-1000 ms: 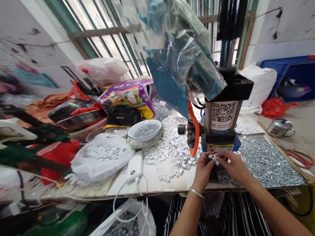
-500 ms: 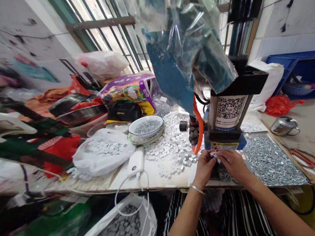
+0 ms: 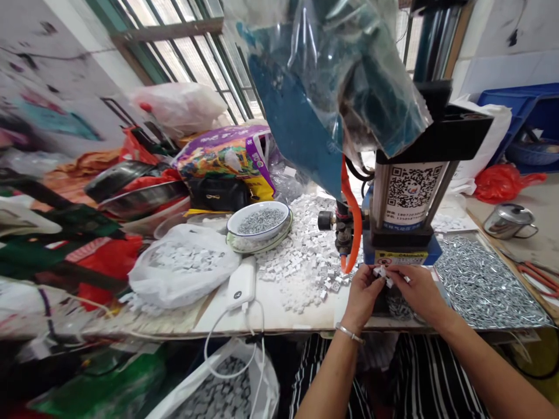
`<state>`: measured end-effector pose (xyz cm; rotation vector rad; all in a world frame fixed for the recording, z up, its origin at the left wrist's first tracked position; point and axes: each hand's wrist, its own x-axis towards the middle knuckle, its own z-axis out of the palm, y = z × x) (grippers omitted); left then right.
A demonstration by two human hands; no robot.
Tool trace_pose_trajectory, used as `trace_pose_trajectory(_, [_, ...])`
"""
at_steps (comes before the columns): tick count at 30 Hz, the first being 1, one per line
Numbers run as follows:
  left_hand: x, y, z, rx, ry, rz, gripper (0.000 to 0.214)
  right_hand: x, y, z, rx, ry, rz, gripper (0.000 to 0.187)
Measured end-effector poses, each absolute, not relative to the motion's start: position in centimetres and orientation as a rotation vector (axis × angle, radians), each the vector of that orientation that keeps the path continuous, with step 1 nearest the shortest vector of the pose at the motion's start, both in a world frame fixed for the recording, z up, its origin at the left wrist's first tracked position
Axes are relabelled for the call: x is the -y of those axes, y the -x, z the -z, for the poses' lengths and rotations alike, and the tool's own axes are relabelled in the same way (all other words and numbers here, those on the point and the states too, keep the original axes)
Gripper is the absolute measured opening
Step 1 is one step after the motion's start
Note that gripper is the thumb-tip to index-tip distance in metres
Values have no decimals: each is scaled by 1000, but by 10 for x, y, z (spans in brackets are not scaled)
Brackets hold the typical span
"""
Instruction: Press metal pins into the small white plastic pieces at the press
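- Your left hand point(image 3: 360, 297) and your right hand point(image 3: 419, 294) were together, with the fingertips of both closed on a small white block point(image 3: 382, 272). The fingers hid how much of it each hand bore.
- The small white block was between your hands, just in front of the blue base of the pneumatic press point(image 3: 404, 195) and above the bench point(image 3: 279, 314). What your fingers were doing to it was too small to make out.
- The step in hand, as I judged it, was handling that single block by hand at the press, not working from the heaps around it.
- The next move, I judged, called for a sure pinch on the block, since the press base stood just beyond your fingers.
- A dark heap of small parts point(image 3: 395, 306) lay under your hands, partly hidden by them.
- A loose pile of white blocks point(image 3: 305, 256) spread across the bench to the left of the press, with an orange air hose point(image 3: 351, 233) hanging beside it.
- To your right, a metal tray of silver pins point(image 3: 484, 282) sat on the bench.
- Farther left were a white bowl of silver pins point(image 3: 257, 222), a white plastic bag of blocks point(image 3: 183, 262) and a white power bank point(image 3: 241, 283) with its cable trailing over the bench edge.
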<state>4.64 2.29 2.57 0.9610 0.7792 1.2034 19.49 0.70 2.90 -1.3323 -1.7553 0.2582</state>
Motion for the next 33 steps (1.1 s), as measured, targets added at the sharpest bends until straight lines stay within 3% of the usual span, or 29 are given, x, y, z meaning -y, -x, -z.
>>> trace_pose_trajectory(14, [-22, -48, -21, -776, -1037, -1251, 25, -3, -190, -27, 1889, 1170, -176, 28])
trace_pose_trajectory(26, [-19, -40, -11, -739, -1152, -1212, 23, 0, -187, -29, 1840, 1143, -104, 21])
trace_pose_trajectory(33, [-20, -47, -16, -856, -1225, -1245, 24, 4, -190, -33, 1865, 1197, -118, 30])
